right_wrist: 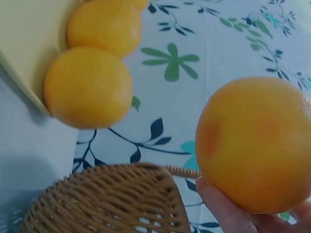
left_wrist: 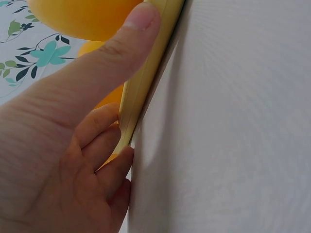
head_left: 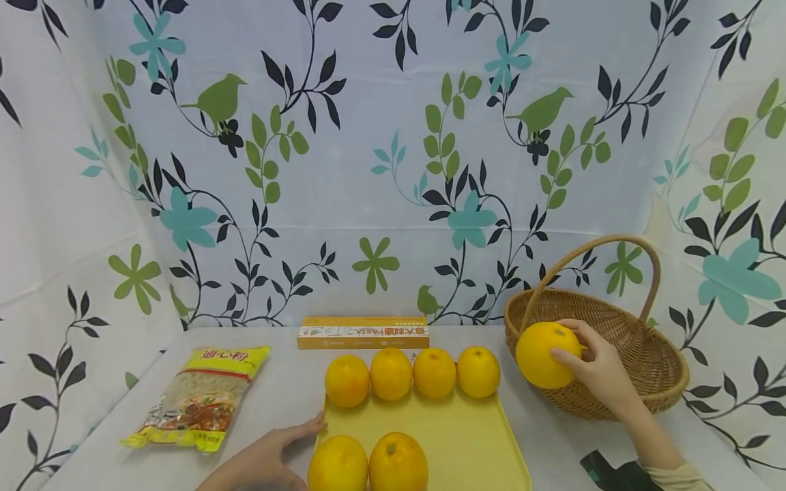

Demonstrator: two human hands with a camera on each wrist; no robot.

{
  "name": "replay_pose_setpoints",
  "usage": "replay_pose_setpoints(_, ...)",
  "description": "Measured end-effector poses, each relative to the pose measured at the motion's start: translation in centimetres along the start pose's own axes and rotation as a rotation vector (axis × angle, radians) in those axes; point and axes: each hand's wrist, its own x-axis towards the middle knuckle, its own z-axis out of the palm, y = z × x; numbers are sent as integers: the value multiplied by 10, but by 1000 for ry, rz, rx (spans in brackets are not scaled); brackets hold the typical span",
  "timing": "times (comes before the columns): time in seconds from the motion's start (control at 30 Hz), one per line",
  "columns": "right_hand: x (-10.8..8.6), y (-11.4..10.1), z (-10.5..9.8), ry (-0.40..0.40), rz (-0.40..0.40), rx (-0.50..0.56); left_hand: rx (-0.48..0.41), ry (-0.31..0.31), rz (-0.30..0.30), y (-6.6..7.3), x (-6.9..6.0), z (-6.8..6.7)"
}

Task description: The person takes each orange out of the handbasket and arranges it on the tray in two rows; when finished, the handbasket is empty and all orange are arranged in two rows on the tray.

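Observation:
My right hand [head_left: 598, 365] grips an orange [head_left: 546, 354] above the near left rim of a wicker basket [head_left: 669, 365]. In the right wrist view the held orange [right_wrist: 257, 145] is large, with fingertips under it. My left hand [head_left: 270, 453] touches the left edge of a yellow tray [head_left: 467, 436]. The left wrist view shows the thumb [left_wrist: 141, 22] and straight fingers of that hand against the tray's side [left_wrist: 141, 92]. A row of several oranges [head_left: 391, 375] sits along the tray's far edge. Two more oranges [head_left: 398, 464] lie at its near left.
An orange pasta box [head_left: 364, 333] lies behind the tray. A yellow and clear food bag [head_left: 199, 395] lies at the left. The basket's arched handle [head_left: 614, 240] rises at the right. A patterned cloth [head_left: 393, 170] hangs behind the white table surface [head_left: 282, 382].

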Motion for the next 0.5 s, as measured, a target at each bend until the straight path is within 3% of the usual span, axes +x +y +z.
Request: replay_pose_setpoints(0.5, -2, -4, 40, -168, -76, 169, -27, 7, -22, 3, 0, 1)
